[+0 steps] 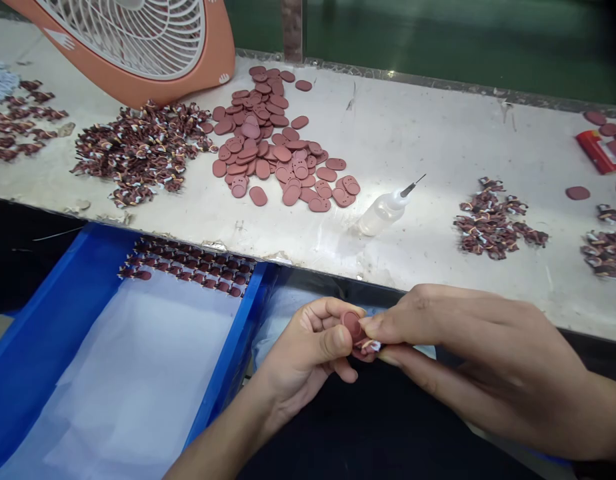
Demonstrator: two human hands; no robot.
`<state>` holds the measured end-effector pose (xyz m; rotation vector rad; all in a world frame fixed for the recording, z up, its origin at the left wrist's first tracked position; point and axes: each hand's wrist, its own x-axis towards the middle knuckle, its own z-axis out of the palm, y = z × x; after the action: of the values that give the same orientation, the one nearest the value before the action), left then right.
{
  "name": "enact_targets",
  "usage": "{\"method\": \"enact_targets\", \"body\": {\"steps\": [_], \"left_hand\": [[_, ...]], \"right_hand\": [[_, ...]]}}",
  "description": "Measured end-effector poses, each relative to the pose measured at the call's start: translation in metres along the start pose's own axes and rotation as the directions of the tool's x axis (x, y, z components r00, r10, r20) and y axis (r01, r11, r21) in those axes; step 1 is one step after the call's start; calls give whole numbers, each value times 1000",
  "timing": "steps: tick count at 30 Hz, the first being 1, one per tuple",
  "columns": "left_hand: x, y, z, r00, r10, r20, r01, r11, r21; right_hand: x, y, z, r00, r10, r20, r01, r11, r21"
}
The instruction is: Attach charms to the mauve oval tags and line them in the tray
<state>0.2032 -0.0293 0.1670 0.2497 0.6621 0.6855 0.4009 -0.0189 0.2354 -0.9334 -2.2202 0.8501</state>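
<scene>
Between thumb and fingers, my left hand (308,353) holds a reddish-brown oval base (352,325). My right hand (488,353) pinches a small painted figurine (371,347), brown with white and yellow touches, against that base. Fingertips cover part of both pieces. Beyond the hands, a clear squeeze bottle with a needle tip (383,212) stands on the bench. A heap of loose oval bases (288,153) lies left of the bottle, beside a big pile of figurines (138,147).
An orange fan (213,47) stands at the back left. Below the bench edge, a blue tray (53,320) holds white sheets and rows of figurines on bases (198,263). Smaller figurine piles (493,223) and a red box (599,152) lie at the right.
</scene>
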Motion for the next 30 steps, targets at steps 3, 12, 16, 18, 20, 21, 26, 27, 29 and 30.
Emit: {"method": "enact_targets", "body": {"steps": [3,12,16,18,20,21,26,27,29,30], "left_hand": [[1,2,-1,1000,1,26,-1,1000,-5],[6,-1,-13,995,-18,101,27,995,-91],[6,-2,-16,995,-35,88,44,995,-95],[6,-1,-15,995,-32,91,41,994,-102],[6,-1,-14,995,-23,97,33,994,-102],[6,-1,-14,995,-17,98,27,994,-101],[10,1,-17,993,-10,121,18,997,-69],[11,1,-17,991,-7,131,15,998,-53],[10,2,-17,994,40,102,-38,999,-24],[9,3,-16,994,97,43,-97,995,-7]], "right_hand": [[3,0,0,1000,10,0,-10,1000,26],[3,9,3,993,29,-110,-23,998,55],[5,10,10,991,51,-126,-41,995,86],[6,11,12,991,53,-124,-42,995,93],[7,11,14,991,69,-113,-57,992,111],[7,12,15,991,81,-109,-67,990,124],[7,13,19,986,94,-136,-74,987,143],[7,14,20,984,83,-157,-65,991,116],[8,15,24,973,47,-228,-44,999,20],[8,16,27,962,19,-273,-33,998,-48]]}}
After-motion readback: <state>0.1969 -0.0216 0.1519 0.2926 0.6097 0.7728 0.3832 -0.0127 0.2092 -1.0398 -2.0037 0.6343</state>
